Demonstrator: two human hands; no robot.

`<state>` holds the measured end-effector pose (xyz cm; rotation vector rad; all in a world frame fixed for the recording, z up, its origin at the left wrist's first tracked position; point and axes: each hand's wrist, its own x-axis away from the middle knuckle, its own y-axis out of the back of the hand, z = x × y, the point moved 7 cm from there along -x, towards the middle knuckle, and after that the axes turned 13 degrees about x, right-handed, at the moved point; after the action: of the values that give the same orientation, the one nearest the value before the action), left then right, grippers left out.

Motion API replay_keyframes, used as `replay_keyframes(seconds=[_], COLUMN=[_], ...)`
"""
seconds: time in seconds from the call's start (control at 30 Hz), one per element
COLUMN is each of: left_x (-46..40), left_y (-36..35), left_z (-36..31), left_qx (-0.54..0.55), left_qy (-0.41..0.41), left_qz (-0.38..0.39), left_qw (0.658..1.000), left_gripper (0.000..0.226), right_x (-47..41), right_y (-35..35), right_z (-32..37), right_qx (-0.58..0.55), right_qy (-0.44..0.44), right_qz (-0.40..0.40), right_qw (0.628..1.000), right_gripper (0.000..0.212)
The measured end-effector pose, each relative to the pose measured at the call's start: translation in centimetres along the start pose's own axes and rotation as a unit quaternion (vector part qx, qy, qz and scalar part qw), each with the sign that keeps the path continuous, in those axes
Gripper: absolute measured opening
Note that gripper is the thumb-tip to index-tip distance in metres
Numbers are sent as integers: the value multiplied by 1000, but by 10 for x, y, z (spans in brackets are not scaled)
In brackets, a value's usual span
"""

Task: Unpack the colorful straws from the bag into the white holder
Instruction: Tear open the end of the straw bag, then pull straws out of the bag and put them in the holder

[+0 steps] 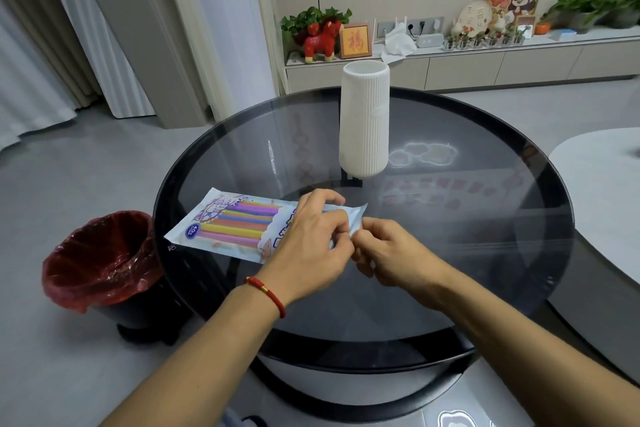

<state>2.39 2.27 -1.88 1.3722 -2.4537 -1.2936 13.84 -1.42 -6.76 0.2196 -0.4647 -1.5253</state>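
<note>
A flat plastic bag (221, 225) lies on the round dark glass table (467, 239), its left end pointing toward the table's left rim. Colorful straws (242, 224) in yellow, orange, purple and green show through its clear window. My left hand (311, 243) lies over the bag's right part and pinches its right edge. My right hand (388, 253) pinches the same edge from the right, fingers curled. The tall white ribbed holder (364, 121) stands upright behind the hands, near the table's middle, with its mouth open.
A bin with a red liner (100, 256) stands on the floor left of the table. A pale table edge (602, 184) sits at the right. A low cabinet (450, 66) with plants and ornaments runs along the back wall.
</note>
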Motion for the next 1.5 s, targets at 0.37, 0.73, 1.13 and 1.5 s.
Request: replay_keyframes(seconds=[0.37, 0.73, 1.13, 1.5], left_x=[-4, -4, -15, -11], left_y=[6, 4, 15, 16], left_z=[-1, 23, 57, 64], left_qx=[19, -57, -141, -199], left_qy=[-28, 30, 0, 14], left_qz=[50, 152, 52, 50], left_qw=[998, 986, 989, 979], left_gripper=[14, 68, 93, 83], right_x=[3, 17, 1, -9], right_y=[31, 31, 29, 45], right_z=[-6, 31, -5, -18], right_qx=[293, 385, 55, -47], right_qy=[-25, 219, 60, 13], right_qz=[-163, -303, -177, -120], right_qw=[942, 844, 981, 992], right_gripper=[20, 7, 7, 12])
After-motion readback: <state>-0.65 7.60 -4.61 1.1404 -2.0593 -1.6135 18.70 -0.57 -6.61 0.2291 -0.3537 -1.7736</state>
